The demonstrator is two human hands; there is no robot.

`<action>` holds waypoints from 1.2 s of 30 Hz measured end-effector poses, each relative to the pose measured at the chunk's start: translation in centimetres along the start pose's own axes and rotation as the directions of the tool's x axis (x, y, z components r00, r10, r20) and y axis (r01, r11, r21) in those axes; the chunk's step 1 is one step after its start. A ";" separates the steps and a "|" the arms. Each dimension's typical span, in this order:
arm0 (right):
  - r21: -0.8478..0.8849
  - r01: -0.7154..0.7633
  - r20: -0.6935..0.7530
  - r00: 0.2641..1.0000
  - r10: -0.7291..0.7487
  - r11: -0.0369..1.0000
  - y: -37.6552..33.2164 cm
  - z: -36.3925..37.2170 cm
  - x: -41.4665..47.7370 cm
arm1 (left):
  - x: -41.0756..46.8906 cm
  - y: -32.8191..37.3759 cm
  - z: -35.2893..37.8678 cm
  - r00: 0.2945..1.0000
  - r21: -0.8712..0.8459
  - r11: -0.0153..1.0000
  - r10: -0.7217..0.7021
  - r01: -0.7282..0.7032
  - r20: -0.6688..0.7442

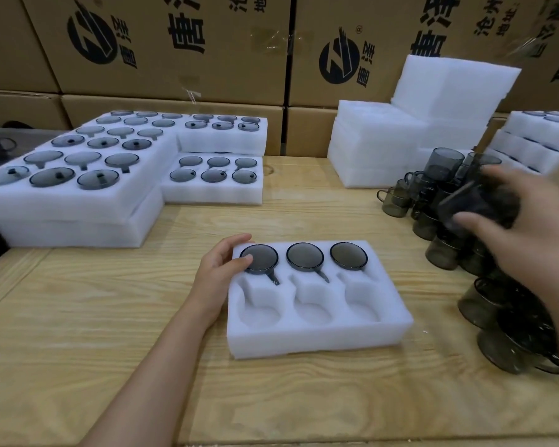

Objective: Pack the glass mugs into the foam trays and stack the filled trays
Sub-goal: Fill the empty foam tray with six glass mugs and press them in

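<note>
**Right hand to near row: mug travels left and toward the body**

The right hand (530,227) grasps one dark mug (475,201), fingers wrapped round its body, above the pile (439,250) of loose mugs. Motion blur hides the handle's direction.

The left hand (221,266) grips the far-left corner of the tray (320,337). Its fingers curl over the far edge and its thumb lies at the rim of the nearest seated mug. This hand carries no mug, and it appears to steady the tray.

From the right hand, the tray lies to the left and nearer the person's body. The far row (305,256) is filled with three mugs, mouths down, handles pointing toward the near side. The near row (310,312) has three empty pockets. The right-end pocket is the closest to the right hand. The left-end pocket sits just below the left hand.

Each empty pocket has a round well with a handle slot running toward the far row. The tray's long axis runs left to right across the table (110,317).

Judgement: the right hand is the loaded and nearer hand, so the next placement falls to it. The mug probably needs its handle turned away from the body to meet the slot.
</note>
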State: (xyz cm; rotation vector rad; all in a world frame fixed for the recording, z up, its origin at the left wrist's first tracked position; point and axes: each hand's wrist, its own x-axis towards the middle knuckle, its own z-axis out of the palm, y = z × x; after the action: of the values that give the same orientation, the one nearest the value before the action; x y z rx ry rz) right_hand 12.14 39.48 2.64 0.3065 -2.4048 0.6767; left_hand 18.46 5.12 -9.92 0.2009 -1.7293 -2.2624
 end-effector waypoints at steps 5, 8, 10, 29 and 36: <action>0.431 0.023 0.213 0.969 -0.127 0.902 -5.6 3.5 -4.3 | 0.0 0.0 -0.1 1.000 -0.001 1.000 -0.005 0.005 -0.018; 0.646 -0.040 0.229 0.963 -0.143 0.763 -6.2 5.6 -5.6 | -0.2 0.5 0.1 1.000 0.050 0.999 0.015 -0.014 -0.012; 0.703 -0.046 0.214 0.966 -0.149 0.710 -6.2 6.7 -6.5 | -0.7 1.1 0.4 0.994 0.150 0.983 0.104 -0.102 -0.010; 0.798 -0.047 0.206 0.958 -0.199 0.600 -8.4 7.9 -9.3 | -4.5 3.8 6.5 0.858 0.687 0.515 0.326 -0.513 0.396; 0.773 -0.050 0.153 0.982 -0.109 0.633 -7.9 7.7 -9.2 | -4.8 3.8 6.7 0.814 0.702 0.414 0.273 -0.580 0.512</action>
State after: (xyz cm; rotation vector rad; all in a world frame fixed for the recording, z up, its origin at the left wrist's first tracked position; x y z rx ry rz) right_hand 18.38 29.21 -5.20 0.7906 -2.1135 1.7371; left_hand 21.64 11.86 -4.75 -0.4385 -2.5537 -0.9455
